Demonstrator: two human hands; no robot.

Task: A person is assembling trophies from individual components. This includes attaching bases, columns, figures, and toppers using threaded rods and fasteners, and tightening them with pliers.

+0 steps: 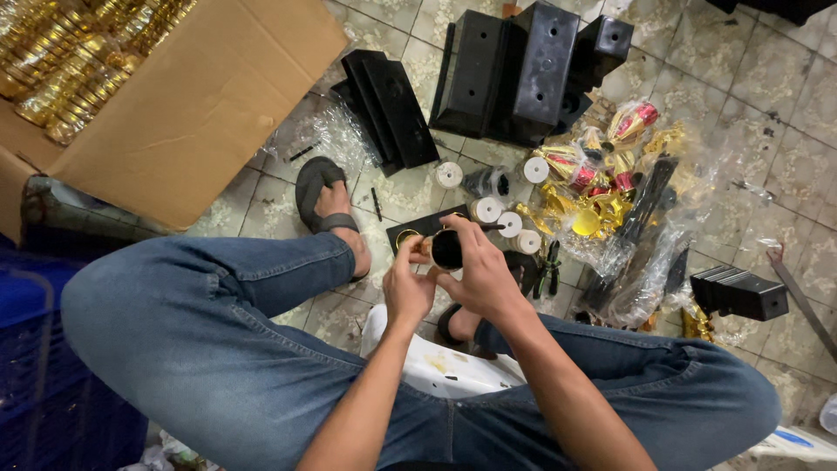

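Left hand: the left hand (408, 283) was closed around the lower side of a small round piece with a dark face and a gold rim (445, 249); its fingers were curled and pressed on the piece
Right hand: the right hand (479, 272) gripped the same piece from the right and from above; its fingers were bent and pinched the rim; the thumb lay on the near edge
Held piece: it was in the air between both hands, above the knees and just above a flat black rectangular plate (425, 226) on the tiled floor (750, 96)
Near the hands: several small white spools (486, 209) stood on the floor just beyond the piece; shiny gold and red trophy parts in clear plastic bags (593, 187) lay to the right
Further away: tall black plastic bases (532, 70) stood behind; a brown cardboard box with gold parts (187, 105) was at the left
Seat: a white plastic stool (436, 366) showed between the legs in blue jeans (192, 340)
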